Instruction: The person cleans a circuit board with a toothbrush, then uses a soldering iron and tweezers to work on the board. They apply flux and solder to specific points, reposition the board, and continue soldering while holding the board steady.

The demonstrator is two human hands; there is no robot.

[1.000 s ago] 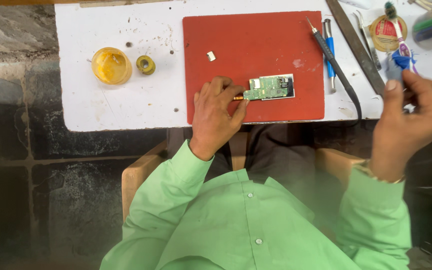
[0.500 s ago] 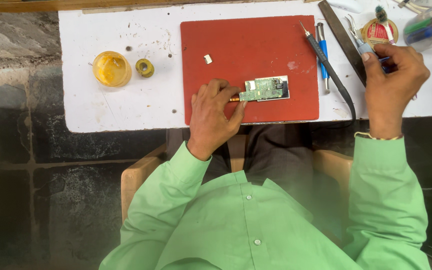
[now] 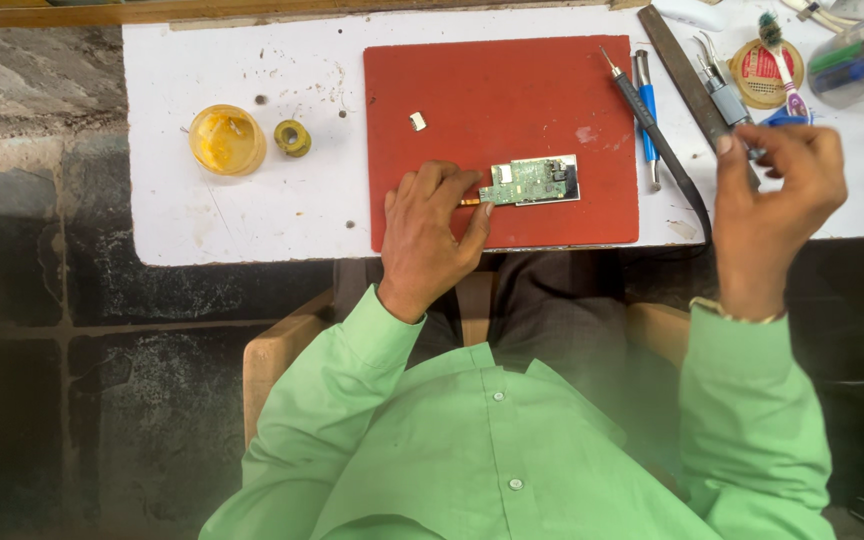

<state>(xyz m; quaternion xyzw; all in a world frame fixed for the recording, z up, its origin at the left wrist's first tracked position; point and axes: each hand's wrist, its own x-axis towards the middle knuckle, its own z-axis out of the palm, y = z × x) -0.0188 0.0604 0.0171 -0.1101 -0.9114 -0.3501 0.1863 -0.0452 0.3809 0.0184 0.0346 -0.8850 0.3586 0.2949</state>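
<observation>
Right hand [image 3: 777,200] has drawn back toward the counter's [image 3: 202,215] front edge, fingers loosely curled, empty; left hand [image 3: 432,235] pinches the circuit board [image 3: 532,182]; a yellow dish [image 3: 226,139] holds amber paste.

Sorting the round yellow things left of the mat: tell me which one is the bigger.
The yellow dish, farthest left; the small yellow ring sits beside it, nearer the red mat.

Left hand [image 3: 432,235] is lying palm down, its forearm reaching forward from a green sleeve, fingers [image 3: 457,185] extended and pinching together at the tips. Right hand [image 3: 777,195] is hovering raised at the far right, wrist bent, fingers curling loosely inward with the thumb opposing them. Both elbows are bending close to the torso.
</observation>
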